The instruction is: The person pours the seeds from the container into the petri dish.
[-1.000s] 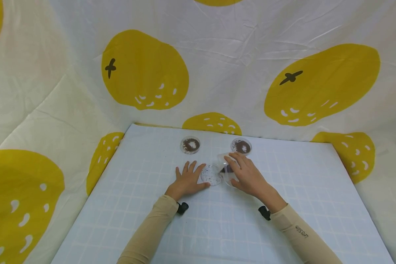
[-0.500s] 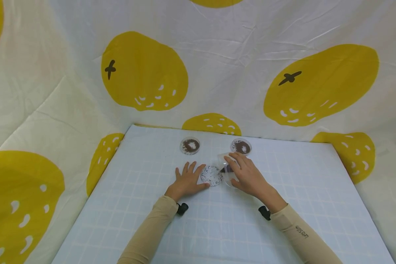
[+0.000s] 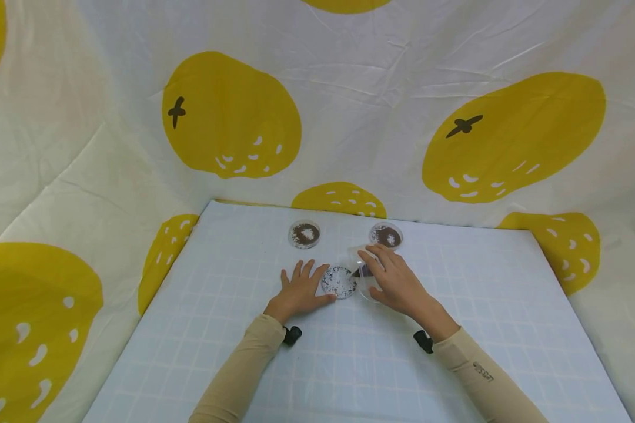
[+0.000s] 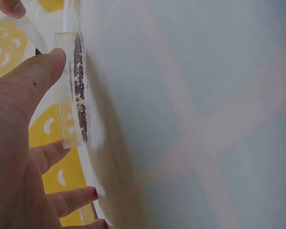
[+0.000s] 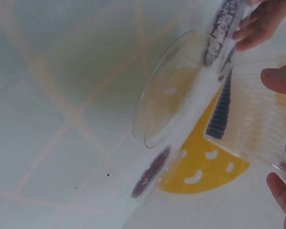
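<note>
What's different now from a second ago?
More dark grains lie in the front dish, apparently from the tilted cup. Nothing was taken hold of or let go: the right hand still holds the cup, the left hand still touches the front dish. The back left dish and back right dish stayed put.

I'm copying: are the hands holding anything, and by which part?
The right hand grips a clear ribbed container by its sides; the left hand touches the nearest petri dish at its edge.

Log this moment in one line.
left grip: touches near dish | right grip: holds cup, tilted toward near dish | dark grains: in both | far dishes: two
</note>
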`<state>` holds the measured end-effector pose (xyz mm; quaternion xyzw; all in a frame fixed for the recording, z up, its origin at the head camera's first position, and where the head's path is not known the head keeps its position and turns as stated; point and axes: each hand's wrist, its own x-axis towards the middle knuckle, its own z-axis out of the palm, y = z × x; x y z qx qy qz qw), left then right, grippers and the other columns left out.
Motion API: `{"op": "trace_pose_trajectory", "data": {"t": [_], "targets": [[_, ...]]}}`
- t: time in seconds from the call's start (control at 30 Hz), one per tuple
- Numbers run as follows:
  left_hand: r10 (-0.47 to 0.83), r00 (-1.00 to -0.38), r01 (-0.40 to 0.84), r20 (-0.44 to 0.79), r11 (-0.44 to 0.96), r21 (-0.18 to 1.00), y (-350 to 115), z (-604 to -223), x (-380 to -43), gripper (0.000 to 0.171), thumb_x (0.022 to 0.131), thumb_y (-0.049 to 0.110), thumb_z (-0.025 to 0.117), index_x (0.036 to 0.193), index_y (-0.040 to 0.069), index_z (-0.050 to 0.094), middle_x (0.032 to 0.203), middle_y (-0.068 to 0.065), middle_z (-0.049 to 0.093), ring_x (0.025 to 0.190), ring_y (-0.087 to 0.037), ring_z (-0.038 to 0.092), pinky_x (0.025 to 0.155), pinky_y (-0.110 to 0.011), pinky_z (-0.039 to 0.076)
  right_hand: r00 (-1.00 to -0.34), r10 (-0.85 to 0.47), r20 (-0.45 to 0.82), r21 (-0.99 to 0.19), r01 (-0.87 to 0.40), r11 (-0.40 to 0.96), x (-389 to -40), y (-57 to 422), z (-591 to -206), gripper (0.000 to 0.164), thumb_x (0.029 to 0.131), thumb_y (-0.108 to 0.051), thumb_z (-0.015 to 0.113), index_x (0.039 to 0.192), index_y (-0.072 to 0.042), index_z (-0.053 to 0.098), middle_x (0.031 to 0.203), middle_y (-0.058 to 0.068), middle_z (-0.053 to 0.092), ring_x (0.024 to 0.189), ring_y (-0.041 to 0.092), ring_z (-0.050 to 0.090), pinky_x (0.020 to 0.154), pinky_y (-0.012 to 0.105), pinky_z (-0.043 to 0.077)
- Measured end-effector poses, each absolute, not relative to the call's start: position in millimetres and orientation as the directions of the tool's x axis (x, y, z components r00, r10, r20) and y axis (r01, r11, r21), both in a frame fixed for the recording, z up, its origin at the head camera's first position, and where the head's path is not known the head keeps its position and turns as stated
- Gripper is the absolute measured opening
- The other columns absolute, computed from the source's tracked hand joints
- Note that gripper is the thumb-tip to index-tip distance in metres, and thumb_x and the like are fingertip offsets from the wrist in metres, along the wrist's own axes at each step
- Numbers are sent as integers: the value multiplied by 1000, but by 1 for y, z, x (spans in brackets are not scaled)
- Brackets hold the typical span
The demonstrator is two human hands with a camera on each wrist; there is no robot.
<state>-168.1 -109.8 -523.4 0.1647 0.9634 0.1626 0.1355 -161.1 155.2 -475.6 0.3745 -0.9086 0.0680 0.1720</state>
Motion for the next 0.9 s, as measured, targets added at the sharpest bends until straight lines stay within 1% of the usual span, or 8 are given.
{"op": "trace_pose_trajectory", "data": {"t": [0.17,0.47,0.9], "targets": [[363,-908,271,-210,890,366,-110,-524,-168,83,90,68,58,158,30,28,163,-15,20,149,-44,8,108,-76,6,-663,-658,358,3,-704,710,-161,154,-475,91,72,-18,90,147,-2,40,146,21,43,136,39,38,103,54,41],[364,-906,271,-218,891,364,-110,-526,-169,84,90,69,56,159,31,25,164,-14,18,149,-43,6,108,-75,4,-647,-668,368,22,-712,702,-161,154,-474,92,72,-18,90,147,0,40,144,23,44,135,40,39,103,54,41],[361,-907,271,-218,895,355,-110,-527,-170,84,90,69,56,159,30,26,164,-14,18,149,-43,6,108,-75,5,-635,-673,380,36,-716,697,-163,154,-474,93,70,-18,91,147,-1,41,143,23,45,134,40,40,102,54,42]]}}
